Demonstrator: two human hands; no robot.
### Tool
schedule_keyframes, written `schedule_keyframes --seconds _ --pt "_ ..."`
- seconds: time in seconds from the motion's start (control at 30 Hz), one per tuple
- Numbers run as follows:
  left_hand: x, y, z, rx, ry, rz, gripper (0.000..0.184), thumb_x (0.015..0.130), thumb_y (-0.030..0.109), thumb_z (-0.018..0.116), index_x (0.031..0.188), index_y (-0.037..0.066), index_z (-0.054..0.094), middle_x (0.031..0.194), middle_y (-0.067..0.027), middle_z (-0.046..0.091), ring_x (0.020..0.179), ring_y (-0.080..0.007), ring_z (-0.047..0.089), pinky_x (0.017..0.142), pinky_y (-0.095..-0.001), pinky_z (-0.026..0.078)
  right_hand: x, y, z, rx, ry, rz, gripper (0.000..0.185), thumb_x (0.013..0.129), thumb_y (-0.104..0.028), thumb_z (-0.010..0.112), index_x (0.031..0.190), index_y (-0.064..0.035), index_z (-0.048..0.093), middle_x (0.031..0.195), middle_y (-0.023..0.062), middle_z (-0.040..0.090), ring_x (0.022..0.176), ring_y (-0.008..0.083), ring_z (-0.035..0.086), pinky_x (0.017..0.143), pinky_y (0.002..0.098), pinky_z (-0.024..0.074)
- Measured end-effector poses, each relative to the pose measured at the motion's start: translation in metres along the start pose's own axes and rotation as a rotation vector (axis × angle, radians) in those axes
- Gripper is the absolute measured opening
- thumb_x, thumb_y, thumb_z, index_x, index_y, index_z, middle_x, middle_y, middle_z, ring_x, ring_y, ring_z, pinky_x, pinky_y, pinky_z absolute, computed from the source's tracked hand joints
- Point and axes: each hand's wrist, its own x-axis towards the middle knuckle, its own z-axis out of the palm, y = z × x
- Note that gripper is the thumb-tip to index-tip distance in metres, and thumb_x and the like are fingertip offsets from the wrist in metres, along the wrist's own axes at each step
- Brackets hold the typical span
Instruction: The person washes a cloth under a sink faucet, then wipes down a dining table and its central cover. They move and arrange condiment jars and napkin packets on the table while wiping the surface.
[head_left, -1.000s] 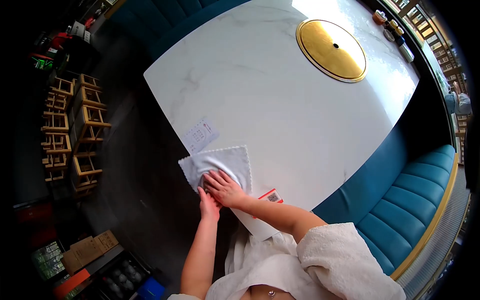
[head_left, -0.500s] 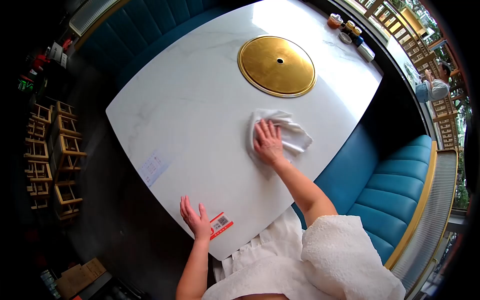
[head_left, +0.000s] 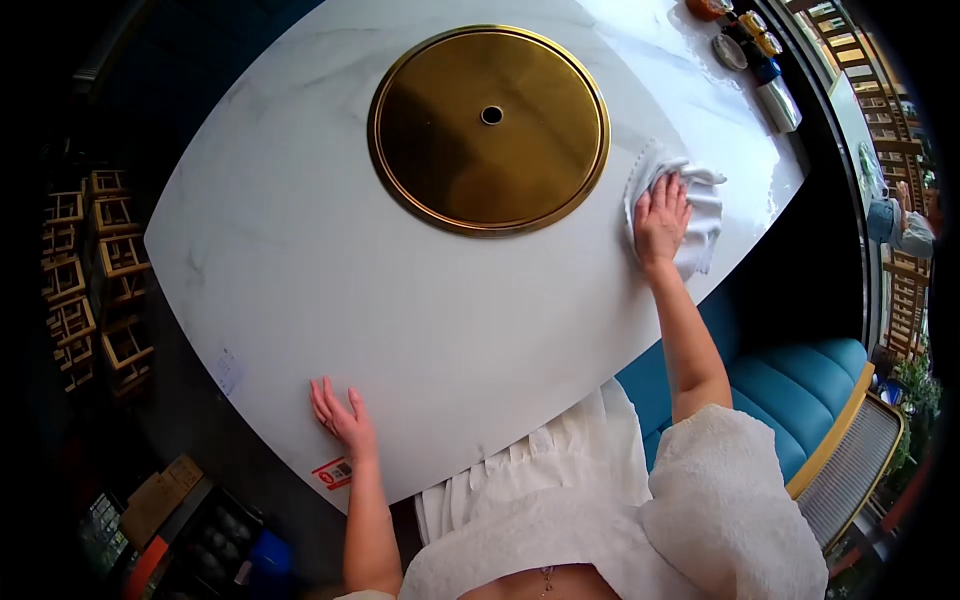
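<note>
My right hand [head_left: 662,222] lies flat on a white cloth [head_left: 705,222], its fingers stretched out and pressing it against the white marble-patterned tabletop [head_left: 420,310]. The cloth is rumpled, with folds beyond the fingertips and to the right of the palm. To the left of it, a round gold lid [head_left: 490,170] with a small central hole is set in the table. My left hand [head_left: 345,415] is open with nothing in it, at the near left part of the table. Beside its wrist is a red-and-white sticker [head_left: 333,473] with a QR code.
Condiment jars [head_left: 755,35] and a napkin holder [head_left: 780,105] stand at the far right edge. A teal bench [head_left: 800,395] runs along the right side. Wooden stools [head_left: 125,255] are stacked at left. A cardboard box [head_left: 160,497] sits at lower left. Another person [head_left: 905,225] is outside.
My right hand has slid the cloth to the right and farther away, to the right of the gold lid. My left hand stays open near the sticker. The camera view has shifted.
</note>
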Motion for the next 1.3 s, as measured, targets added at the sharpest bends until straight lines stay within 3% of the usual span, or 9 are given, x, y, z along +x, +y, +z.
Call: schedule_keyframes --seconds 0.17,0.3,0.43,0.6,0.7,0.77,0.97,1.13,1.3 --pt "-0.010 0.053 0.012 -0.122 -0.083 -0.042 0.047 0.087 0.025 0.052 0.127 0.002 0.042 0.138 -0.0180 0.033 0.127 -0.0370 0.028 0.104 -0.0465 0.022 -0.198 -0.175 -0.076 0.573 -0.443 -0.709 0.052 0.082 -0.025 0.053 0.131 -0.0096 0.042 0.141 0.0105 0.033 0.130 0.0285 0.032 0.106 0.0492 0.0204" --pt "-0.001 0.055 0.001 -0.167 -0.084 -0.027 0.045 0.088 0.025 0.052 0.126 0.003 0.043 0.138 -0.0179 0.033 0.127 -0.0373 0.028 0.104 -0.0457 0.023 -0.261 -0.193 -0.083 0.823 -0.640 -1.222 0.052 0.086 -0.025 0.049 0.135 -0.0113 0.036 0.142 0.0089 0.032 0.130 0.0259 0.031 0.107 0.0424 0.0226" --pt "-0.018 -0.014 -0.025 -0.151 0.012 -0.129 0.043 0.089 0.026 0.051 0.124 0.003 0.045 0.136 -0.0175 0.035 0.126 -0.0351 0.031 0.103 -0.0448 0.025 -0.164 -0.085 -0.079 0.395 -0.385 -0.725 0.051 0.083 -0.027 0.054 0.131 -0.0131 0.042 0.139 0.0168 0.034 0.127 0.0337 0.033 0.104 0.0432 0.0261" --pt "-0.087 -0.147 -0.037 0.013 0.210 -0.438 0.047 0.090 0.033 0.050 0.124 0.001 0.045 0.133 -0.0191 0.039 0.124 -0.0331 0.035 0.102 -0.0430 0.027 -0.133 -0.005 -0.040 0.037 -0.091 -0.139 0.047 0.092 -0.028 0.038 0.133 -0.0050 0.038 0.141 0.0196 0.030 0.130 0.0361 0.026 0.106 0.0463 0.0195" --pt "-0.130 -0.188 -0.040 -0.069 0.111 -0.826 0.059 0.089 0.044 0.046 0.127 -0.001 0.042 0.133 -0.0208 0.039 0.123 -0.0335 0.037 0.103 -0.0402 0.028 -0.228 -0.116 -0.071 0.295 -0.305 -0.649 0.055 0.082 -0.024 0.053 0.132 -0.0050 0.038 0.142 0.0179 0.028 0.132 0.0377 0.024 0.107 0.0520 0.0147" --pt "-0.148 -0.200 -0.037 -0.315 0.127 -0.805 0.056 0.091 0.041 0.044 0.128 -0.001 0.041 0.131 -0.0200 0.041 0.123 -0.0326 0.039 0.102 -0.0374 0.031 -0.292 -0.204 -0.100 0.455 -0.548 -0.925 0.058 0.080 -0.028 0.056 0.133 -0.0115 0.040 0.142 0.0154 0.029 0.131 0.0328 0.028 0.107 0.0512 0.0172" --pt "-0.164 -0.184 -0.045 -0.580 0.289 -0.819 0.045 0.095 0.032 0.042 0.126 0.000 0.044 0.128 -0.0181 0.047 0.119 -0.0270 0.044 0.099 -0.0325 0.034 -0.458 -0.374 -0.119 0.830 -0.602 -1.487 0.052 0.082 -0.029 0.047 0.130 -0.0091 0.044 0.140 0.0126 0.034 0.132 0.0306 0.026 0.108 0.0493 0.0157" --pt "-0.177 -0.191 -0.052 -0.312 0.419 -0.703 0.034 0.093 0.024 0.046 0.115 -0.001 0.052 0.126 -0.0209 0.045 0.117 -0.0318 0.043 0.097 -0.0375 0.035 -0.509 -0.332 -0.119 0.711 -0.531 -2.050 0.050 0.079 -0.028 0.046 0.126 -0.0106 0.047 0.139 0.0105 0.035 0.132 0.0290 0.026 0.110 0.0479 0.0165" --pt "-0.143 -0.167 -0.038 -0.385 0.441 -0.538 0.032 0.094 0.020 0.046 0.117 -0.001 0.050 0.131 -0.0185 0.040 0.120 -0.0290 0.040 0.098 -0.0370 0.034 -0.360 -0.196 -0.105 0.667 -0.702 -1.694 0.054 0.082 -0.020 0.041 0.135 -0.0102 0.035 0.142 0.0119 0.032 0.132 0.0250 0.030 0.109 0.0364 0.0224"
